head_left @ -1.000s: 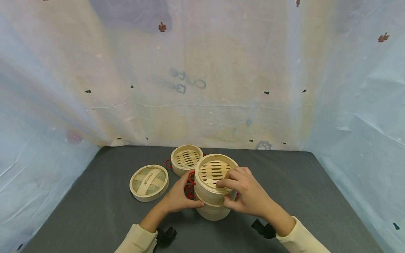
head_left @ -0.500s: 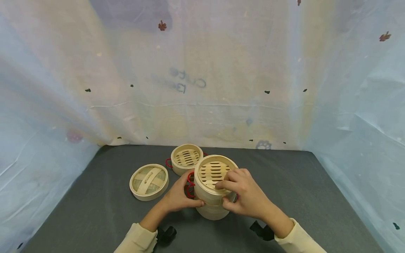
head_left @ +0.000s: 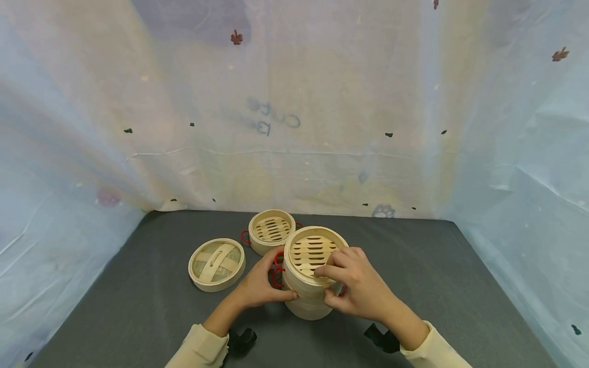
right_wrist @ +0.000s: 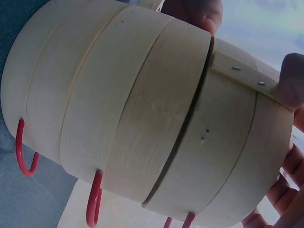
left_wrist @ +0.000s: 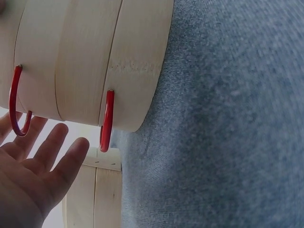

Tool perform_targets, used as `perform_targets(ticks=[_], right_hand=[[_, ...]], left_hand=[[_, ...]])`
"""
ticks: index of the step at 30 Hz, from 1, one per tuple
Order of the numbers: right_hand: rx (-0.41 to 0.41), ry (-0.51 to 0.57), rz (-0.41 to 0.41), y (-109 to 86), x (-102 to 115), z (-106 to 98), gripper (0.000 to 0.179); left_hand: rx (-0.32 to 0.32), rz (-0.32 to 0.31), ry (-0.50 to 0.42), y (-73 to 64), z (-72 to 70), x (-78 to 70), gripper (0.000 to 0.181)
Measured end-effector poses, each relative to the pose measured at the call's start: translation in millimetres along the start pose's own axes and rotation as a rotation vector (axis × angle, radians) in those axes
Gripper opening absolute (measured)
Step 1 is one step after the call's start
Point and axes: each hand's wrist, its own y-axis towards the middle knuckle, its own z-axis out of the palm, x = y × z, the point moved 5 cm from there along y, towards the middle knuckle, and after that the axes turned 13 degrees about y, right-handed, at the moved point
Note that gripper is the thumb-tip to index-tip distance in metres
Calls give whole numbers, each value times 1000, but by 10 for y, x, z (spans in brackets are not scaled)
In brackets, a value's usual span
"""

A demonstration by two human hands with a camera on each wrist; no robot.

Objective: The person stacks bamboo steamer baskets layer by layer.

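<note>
A stack of bamboo steamer baskets (head_left: 309,308) stands on the dark table, red loop handles at its sides. Its top basket (head_left: 307,251) shows a slatted floor. My left hand (head_left: 259,287) holds the stack's left side, thumb in front and fingers round the back. In the left wrist view those fingers (left_wrist: 69,164) lie beside a red handle (left_wrist: 108,118). My right hand (head_left: 356,280) pinches the top basket's near right rim, fingers inside and thumb outside. The right wrist view has a dark gap between the top basket (right_wrist: 223,128) and the basket below (right_wrist: 156,114).
Behind the stack stands another slatted steamer basket (head_left: 259,247) with red handles. Left of it lies a round bamboo lid (head_left: 209,280) with a strap handle. A pale plastic sheet (head_left: 322,168) hangs along the table's back edge (head_left: 395,219).
The top basket's rim sits slightly lower and nearer in the head view, and my right hand has shifted slightly with it. My left hand, the rear basket and the lid stay put.
</note>
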Motion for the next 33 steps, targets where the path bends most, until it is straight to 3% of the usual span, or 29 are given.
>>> perform_targets(ticks=[22,33], right_hand=[[-10,22,4,-15,4,-4,36],[-151,185,253,-108,-204,-272,42]], left_hand=[[6,4,-14,-10,-12,5,93],[-3,20,-24,-23,-35,5,92]])
